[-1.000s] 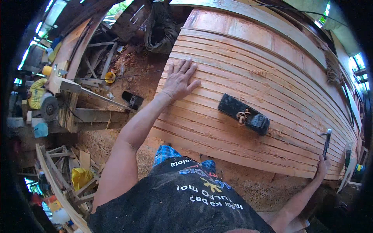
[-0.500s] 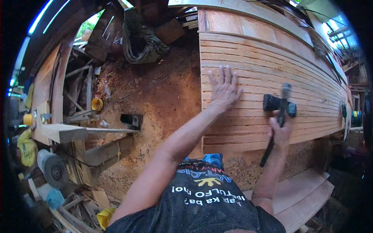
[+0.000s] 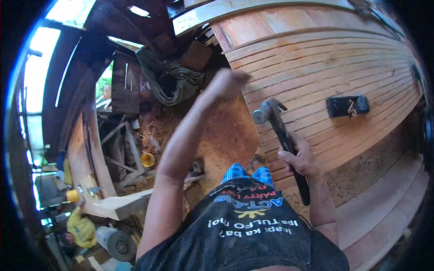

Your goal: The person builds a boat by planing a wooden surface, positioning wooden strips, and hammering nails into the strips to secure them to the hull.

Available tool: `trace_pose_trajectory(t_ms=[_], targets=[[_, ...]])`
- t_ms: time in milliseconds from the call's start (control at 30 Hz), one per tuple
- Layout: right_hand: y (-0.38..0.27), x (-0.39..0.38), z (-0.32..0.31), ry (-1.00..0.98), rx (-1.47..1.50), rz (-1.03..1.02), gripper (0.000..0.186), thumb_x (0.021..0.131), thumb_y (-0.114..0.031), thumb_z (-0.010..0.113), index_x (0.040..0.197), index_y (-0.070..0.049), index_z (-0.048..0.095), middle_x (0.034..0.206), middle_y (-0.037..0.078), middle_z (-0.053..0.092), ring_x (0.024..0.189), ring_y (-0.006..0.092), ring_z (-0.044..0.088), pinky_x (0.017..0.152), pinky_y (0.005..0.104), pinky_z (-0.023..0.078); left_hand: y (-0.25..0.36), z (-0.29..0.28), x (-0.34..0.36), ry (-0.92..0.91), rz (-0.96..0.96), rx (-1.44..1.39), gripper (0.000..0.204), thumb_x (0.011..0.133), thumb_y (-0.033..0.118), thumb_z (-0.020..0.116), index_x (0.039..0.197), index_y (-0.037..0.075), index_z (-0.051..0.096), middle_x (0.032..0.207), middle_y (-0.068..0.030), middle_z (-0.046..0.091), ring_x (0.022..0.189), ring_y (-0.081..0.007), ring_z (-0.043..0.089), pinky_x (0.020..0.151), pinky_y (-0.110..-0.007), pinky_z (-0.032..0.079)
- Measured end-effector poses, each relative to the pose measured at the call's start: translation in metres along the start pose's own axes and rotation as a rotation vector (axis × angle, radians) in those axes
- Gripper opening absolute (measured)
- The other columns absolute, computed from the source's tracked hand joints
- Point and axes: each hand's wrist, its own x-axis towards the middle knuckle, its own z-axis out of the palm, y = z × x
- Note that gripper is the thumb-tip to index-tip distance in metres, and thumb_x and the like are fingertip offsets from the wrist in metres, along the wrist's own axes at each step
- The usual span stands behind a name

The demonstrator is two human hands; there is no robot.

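Note:
My right hand [image 3: 304, 157] is wrapped round the dark handle of a claw hammer [image 3: 276, 121]. Its metal head points away from me, over the near left part of a wide wooden panel [image 3: 325, 86] with long parallel grooves. My left hand [image 3: 233, 80] is smeared by motion at the panel's left edge. Its fingers cannot be made out. On the panel, to the right of the hammer, lies a dark rectangular block [image 3: 348, 106] with pale curls, perhaps shavings, at its middle.
Left of the panel is a reddish-brown dirt floor [image 3: 226, 124]. A pale timber beam [image 3: 122, 204] juts in from the left, near a round grinding wheel [image 3: 121, 244] and a yellow cloth-like thing [image 3: 81, 228]. A dark cloth [image 3: 169, 83] hangs at the back. Planks [image 3: 384, 221] lie at the lower right.
My left hand has lifted off the panel and swung left to its edge. The hammer has moved left, away from the dark block, which stays on the panel. The whole view has turned.

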Motion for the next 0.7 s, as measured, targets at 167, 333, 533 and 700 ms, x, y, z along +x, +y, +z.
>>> trace_pose_trajectory(t_ms=[167,333,533,700], targets=[[-0.006,0.019,0.036,-0.064,0.066,0.133,0.057,0.084,-0.018,0.067,0.132,0.0,0.041,0.068,-0.002,0.051,0.05,0.0063,0.049,0.043,0.0217,0.04,-0.005,-0.09,0.073,0.156,0.049,0.509,0.021,0.08,0.027,0.062,0.09,0.011,0.073,0.091,-0.0158,0.069,0.088,-0.0297,0.067,0.078,-0.04,0.053],[-0.011,0.063,0.076,-0.156,0.216,0.132,0.048,0.087,-0.02,0.063,0.126,0.0,0.043,0.068,-0.001,0.052,0.049,0.0068,0.05,0.041,0.0232,0.041,-0.024,-0.074,0.158,-0.102,0.113,0.774,0.026,0.076,0.032,0.066,0.088,0.009,0.073,0.094,-0.015,0.07,0.09,-0.0322,0.066,0.08,-0.042,0.052],[0.017,0.14,0.106,0.026,0.335,0.241,0.035,0.088,-0.022,0.06,0.114,-0.003,0.047,0.069,0.0,0.052,0.046,0.0081,0.05,0.037,0.0247,0.042,-0.062,-0.045,0.199,-0.133,0.265,0.788,0.034,0.077,0.036,0.06,0.083,0.004,0.071,0.08,-0.0173,0.069,0.082,-0.0355,0.066,0.075,-0.044,0.053],[0.063,0.214,0.117,0.28,0.447,0.205,0.032,0.088,-0.024,0.059,0.113,-0.007,0.049,0.07,-0.001,0.052,0.047,0.0076,0.051,0.038,0.0237,0.043,-0.059,-0.048,0.213,-0.187,0.246,0.708,0.031,0.072,0.032,0.062,0.078,0.003,0.071,0.082,-0.0198,0.068,0.08,-0.0374,0.066,0.074,-0.045,0.053]])
